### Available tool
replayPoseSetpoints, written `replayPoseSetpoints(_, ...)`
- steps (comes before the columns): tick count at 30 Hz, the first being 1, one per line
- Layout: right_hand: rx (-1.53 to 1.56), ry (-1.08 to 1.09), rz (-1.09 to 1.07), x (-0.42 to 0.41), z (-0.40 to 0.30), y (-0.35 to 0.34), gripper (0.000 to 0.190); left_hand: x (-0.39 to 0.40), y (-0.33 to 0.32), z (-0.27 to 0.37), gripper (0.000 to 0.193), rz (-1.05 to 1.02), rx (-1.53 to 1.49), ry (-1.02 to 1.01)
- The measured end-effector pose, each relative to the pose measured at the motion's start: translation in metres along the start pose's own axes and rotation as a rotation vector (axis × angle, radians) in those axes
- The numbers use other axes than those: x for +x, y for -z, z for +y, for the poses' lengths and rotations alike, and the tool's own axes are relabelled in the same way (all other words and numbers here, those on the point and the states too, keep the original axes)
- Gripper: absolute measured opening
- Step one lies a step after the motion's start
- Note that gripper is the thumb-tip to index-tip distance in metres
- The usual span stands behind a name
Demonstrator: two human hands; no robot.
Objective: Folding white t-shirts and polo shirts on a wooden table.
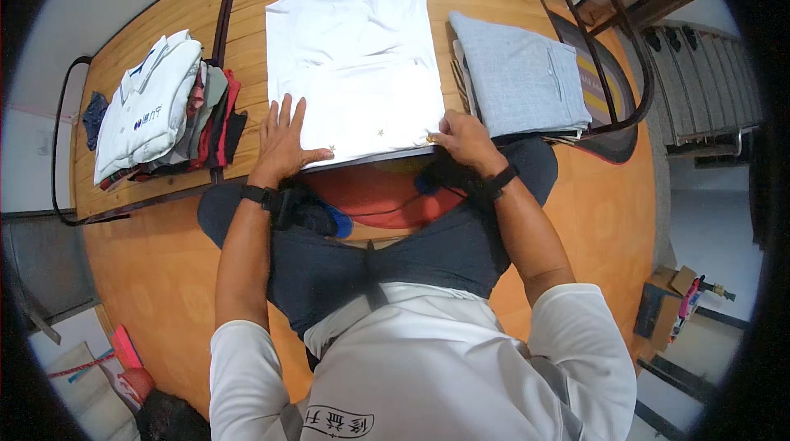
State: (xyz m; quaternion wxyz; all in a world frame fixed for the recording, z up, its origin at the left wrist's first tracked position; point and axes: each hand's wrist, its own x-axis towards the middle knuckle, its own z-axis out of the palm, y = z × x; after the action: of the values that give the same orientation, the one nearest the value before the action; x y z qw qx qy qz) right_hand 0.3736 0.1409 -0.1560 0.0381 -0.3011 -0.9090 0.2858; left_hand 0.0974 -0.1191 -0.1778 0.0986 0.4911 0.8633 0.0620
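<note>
A white shirt [358,71], partly folded with small star marks near its lower edge, lies flat on the wooden slatted surface [247,71]. My left hand [284,145] rests with spread fingers on its lower left corner, the thumb along the near edge. At the lower right corner, the thumb and bent fingers of my right hand [460,137] pinch the shirt's edge. Left of it stands a pile of folded clothes [148,101] with a white collared shirt on top. To the right lies a stack topped by folded light grey-blue trousers [518,74].
Curved dark metal rails stand at the left end [55,132] and right end [645,71] of the wooden surface. Below its front edge is a red round mat [382,194]. A cardboard box [663,305] sits on the floor at right.
</note>
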Motion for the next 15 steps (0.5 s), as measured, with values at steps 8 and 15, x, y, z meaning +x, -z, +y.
replayPoseSetpoints(8,-0.043,0.045,-0.07,0.0,0.0,0.004,0.019,0.002,-0.001,-0.001,0.13,-0.017,-0.015,0.01)
replayPoseSetpoints(15,-0.1,0.095,0.075,0.007,-0.02,0.002,0.023,0.007,0.024,0.018,0.13,-0.014,-0.015,0.056)
